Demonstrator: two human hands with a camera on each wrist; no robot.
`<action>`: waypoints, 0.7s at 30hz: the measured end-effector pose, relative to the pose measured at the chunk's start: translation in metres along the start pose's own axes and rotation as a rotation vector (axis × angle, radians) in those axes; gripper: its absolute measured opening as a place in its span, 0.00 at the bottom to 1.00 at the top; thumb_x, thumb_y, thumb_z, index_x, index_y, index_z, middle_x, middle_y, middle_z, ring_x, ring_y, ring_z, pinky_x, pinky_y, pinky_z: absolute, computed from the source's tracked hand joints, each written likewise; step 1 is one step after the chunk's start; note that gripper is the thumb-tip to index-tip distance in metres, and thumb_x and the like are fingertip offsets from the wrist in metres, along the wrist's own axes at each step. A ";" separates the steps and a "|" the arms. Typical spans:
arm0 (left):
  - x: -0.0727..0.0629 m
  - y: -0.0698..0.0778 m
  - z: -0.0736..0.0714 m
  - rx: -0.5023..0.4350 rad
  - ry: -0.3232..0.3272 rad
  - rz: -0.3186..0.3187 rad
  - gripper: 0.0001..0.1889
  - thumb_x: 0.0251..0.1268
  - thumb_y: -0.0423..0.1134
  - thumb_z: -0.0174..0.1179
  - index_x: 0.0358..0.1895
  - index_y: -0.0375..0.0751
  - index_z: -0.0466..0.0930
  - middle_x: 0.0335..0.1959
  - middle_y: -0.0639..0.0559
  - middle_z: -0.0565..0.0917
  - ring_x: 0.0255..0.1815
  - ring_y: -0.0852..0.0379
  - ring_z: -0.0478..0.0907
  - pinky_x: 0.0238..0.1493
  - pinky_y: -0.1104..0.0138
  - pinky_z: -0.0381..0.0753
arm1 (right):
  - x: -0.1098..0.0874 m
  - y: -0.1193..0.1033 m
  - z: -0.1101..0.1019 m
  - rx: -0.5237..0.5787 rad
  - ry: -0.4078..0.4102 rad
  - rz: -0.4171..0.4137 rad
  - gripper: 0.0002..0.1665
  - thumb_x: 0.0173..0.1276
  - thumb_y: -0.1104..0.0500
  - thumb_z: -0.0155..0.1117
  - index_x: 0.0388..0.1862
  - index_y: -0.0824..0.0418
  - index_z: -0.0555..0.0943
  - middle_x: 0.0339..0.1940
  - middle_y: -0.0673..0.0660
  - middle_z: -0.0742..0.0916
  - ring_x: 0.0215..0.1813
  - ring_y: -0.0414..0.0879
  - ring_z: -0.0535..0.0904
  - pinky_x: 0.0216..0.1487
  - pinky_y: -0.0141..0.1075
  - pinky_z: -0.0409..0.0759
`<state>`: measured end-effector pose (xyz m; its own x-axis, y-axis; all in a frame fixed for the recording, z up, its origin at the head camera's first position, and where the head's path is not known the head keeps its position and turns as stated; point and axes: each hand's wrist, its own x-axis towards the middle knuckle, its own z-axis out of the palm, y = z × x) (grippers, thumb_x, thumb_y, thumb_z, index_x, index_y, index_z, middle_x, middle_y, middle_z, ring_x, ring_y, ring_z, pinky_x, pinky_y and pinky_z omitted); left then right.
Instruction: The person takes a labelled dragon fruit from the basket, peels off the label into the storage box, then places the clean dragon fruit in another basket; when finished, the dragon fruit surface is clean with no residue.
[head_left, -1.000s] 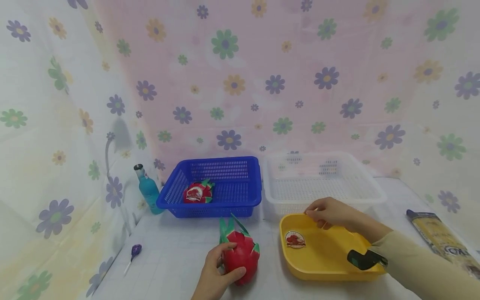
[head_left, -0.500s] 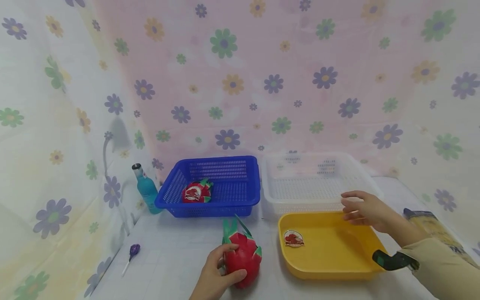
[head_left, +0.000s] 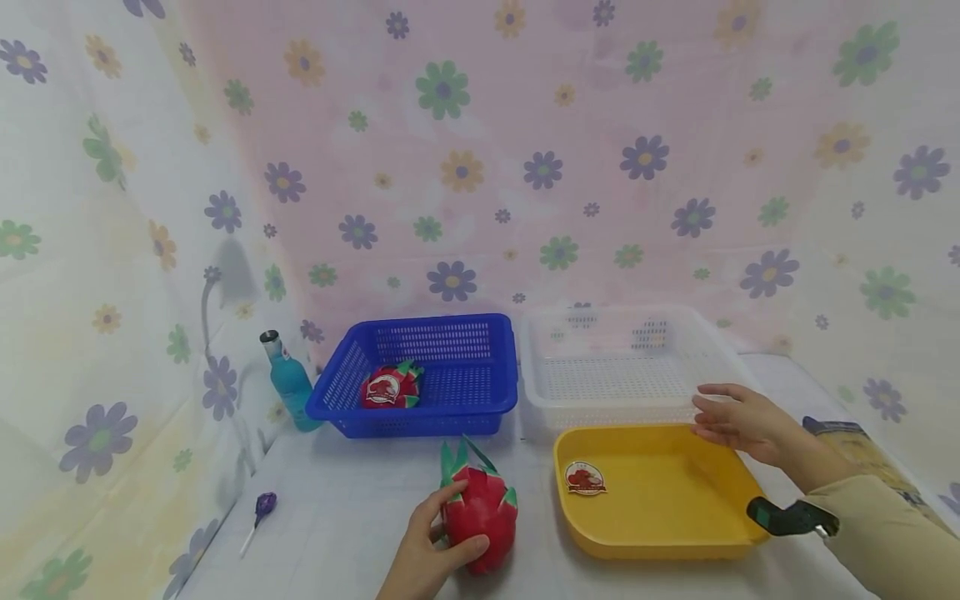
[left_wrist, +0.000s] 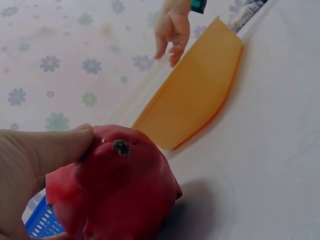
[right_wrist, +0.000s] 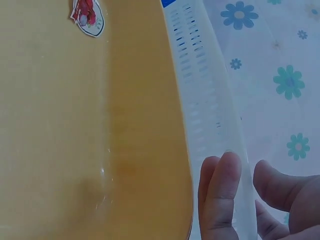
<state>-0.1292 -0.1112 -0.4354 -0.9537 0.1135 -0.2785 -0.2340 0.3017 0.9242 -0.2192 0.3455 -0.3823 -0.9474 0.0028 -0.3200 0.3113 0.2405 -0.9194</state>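
Left of the yellow rectangular plastic tray (head_left: 660,500), the oval red dragon fruit (head_left: 491,512) is gripped by the left hand (head_left: 427,546), long axis roughly following the tray's side; the right hand (head_left: 753,427) is held relaxed near its far rim.

Can't make out the lettering on the sticker (head_left: 585,478) in the yellow tray (head_left: 663,512), way too small from here, same with the print on the blue bottle (head_left: 291,383). The near end of the packet (head_left: 862,450) disappears behind the right sleeve (head_left: 877,521), which gets chopped by the edge of the head view. Left hand (head_left: 433,537) blocks one side of the red dragon fruit (head_left: 486,521), forearm cut off below.
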 end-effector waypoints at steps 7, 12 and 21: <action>0.004 -0.003 0.001 -0.035 -0.043 -0.010 0.45 0.49 0.58 0.73 0.72 0.64 0.62 0.74 0.32 0.58 0.67 0.20 0.58 0.50 0.43 0.84 | 0.006 0.003 -0.002 0.081 -0.025 0.022 0.53 0.74 0.47 0.58 0.79 0.68 0.38 0.48 0.58 0.81 0.44 0.44 0.87 0.50 0.35 0.86; 0.006 -0.004 0.001 -0.029 -0.065 0.021 0.43 0.50 0.56 0.74 0.71 0.65 0.64 0.74 0.34 0.58 0.67 0.23 0.59 0.51 0.43 0.83 | 0.008 0.004 -0.002 0.143 -0.035 0.027 0.55 0.72 0.48 0.60 0.80 0.66 0.37 0.41 0.52 0.82 0.42 0.43 0.87 0.49 0.34 0.86; 0.006 -0.007 0.000 -0.055 -0.110 0.038 0.40 0.50 0.54 0.74 0.69 0.65 0.66 0.74 0.36 0.57 0.67 0.28 0.60 0.51 0.44 0.84 | 0.011 0.008 0.003 0.246 -0.009 0.001 0.57 0.69 0.51 0.66 0.81 0.59 0.38 0.35 0.41 0.84 0.41 0.39 0.87 0.47 0.29 0.85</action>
<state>-0.1329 -0.1122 -0.4433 -0.9362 0.2281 -0.2673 -0.2111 0.2431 0.9468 -0.2267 0.3450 -0.3937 -0.9468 -0.0059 -0.3218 0.3218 -0.0034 -0.9468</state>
